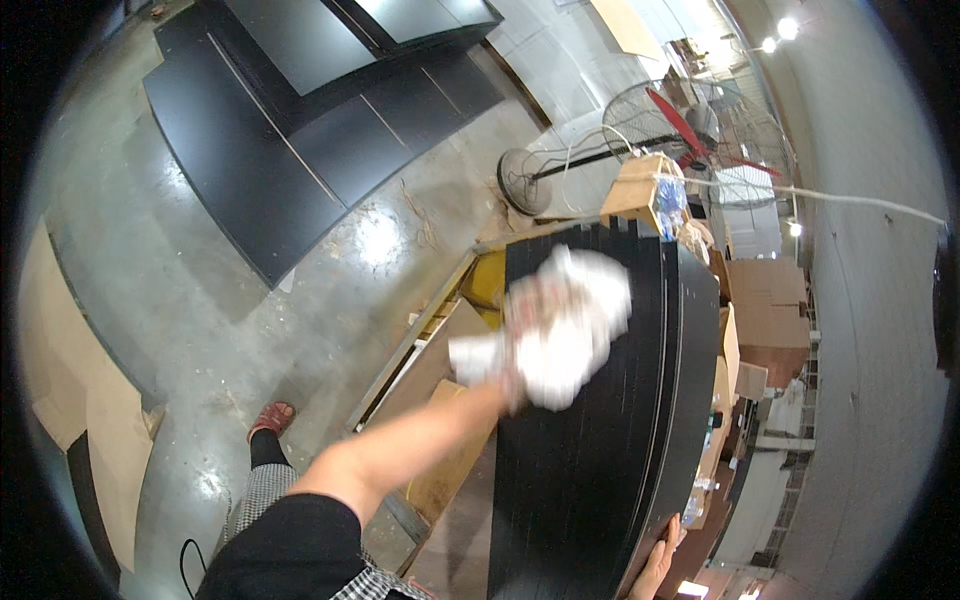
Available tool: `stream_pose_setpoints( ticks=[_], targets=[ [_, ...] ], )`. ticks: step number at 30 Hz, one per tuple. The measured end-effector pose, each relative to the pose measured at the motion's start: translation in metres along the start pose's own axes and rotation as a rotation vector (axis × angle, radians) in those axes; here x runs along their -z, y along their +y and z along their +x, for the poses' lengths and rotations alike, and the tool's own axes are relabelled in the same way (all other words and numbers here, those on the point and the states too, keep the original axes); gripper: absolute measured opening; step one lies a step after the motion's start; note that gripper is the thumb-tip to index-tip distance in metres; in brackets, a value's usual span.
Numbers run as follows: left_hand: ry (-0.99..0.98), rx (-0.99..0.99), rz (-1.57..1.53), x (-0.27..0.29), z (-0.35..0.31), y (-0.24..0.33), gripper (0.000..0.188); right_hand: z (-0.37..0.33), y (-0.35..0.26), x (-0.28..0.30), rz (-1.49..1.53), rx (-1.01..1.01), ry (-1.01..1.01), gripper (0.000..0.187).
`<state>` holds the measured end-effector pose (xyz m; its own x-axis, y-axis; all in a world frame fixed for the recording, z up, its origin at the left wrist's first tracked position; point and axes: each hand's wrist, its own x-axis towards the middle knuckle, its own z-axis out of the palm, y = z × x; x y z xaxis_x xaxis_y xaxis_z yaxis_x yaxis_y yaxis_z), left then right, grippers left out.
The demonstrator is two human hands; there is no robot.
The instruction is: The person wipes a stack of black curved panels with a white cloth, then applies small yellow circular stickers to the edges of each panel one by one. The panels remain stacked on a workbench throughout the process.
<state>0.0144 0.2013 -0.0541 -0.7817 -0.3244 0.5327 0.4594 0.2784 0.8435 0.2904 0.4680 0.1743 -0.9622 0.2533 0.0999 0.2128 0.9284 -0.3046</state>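
Observation:
A crumpled white cloth (575, 335) is bunched in my left hand (525, 325), whose fingers are closed on it. Hand and cloth are smeared by motion over the upper part of a long black panel (570, 480). At the panel's right side lie more black boards (685, 350) with long straight edges. My right hand (655, 565) rests low at the outer edge of these boards, its visible fingers stretched along the edge. The rest of that hand is cut off by the picture's lower rim.
Large black panels (240, 130) lie at the upper left above the concrete floor. A standing fan (695, 140) with red blades is at the upper right, near a wooden box (640, 190). Brown cardboard (85, 390) lies at the left; cardboard boxes (770, 310) stand at the right.

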Motion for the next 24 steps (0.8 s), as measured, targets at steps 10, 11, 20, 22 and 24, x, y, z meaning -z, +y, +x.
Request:
stream_pose_setpoints(
  ticks=[10, 11, 20, 22, 24],
  targets=[
    [-0.287, 0.003, -0.156, -0.033, -0.178, 0.069, 0.039, 0.001, -0.008, -0.002, -0.026, -0.035, 0.034, 0.044],
    [-0.373, -0.048, -0.259, -0.011, -0.208, 0.096, 0.039, 0.002, -0.008, -0.002, -0.047, -0.03, 0.034, 0.044],
    [-0.151, 0.073, 0.056, -0.004, -0.047, -0.051, 0.031, 0.005, -0.002, -0.003, 0.027, -0.028, 0.024, 0.043],
    [-0.107, 0.153, 0.229, -0.04, -0.043, -0.089, 0.03, 0.005, 0.001, -0.004, 0.043, -0.056, 0.038, 0.043],
    [-0.079, 0.153, 0.242, -0.054, -0.096, -0.067, 0.033, 0.005, 0.003, -0.004, 0.029, 0.002, 0.042, 0.043]
  ],
)
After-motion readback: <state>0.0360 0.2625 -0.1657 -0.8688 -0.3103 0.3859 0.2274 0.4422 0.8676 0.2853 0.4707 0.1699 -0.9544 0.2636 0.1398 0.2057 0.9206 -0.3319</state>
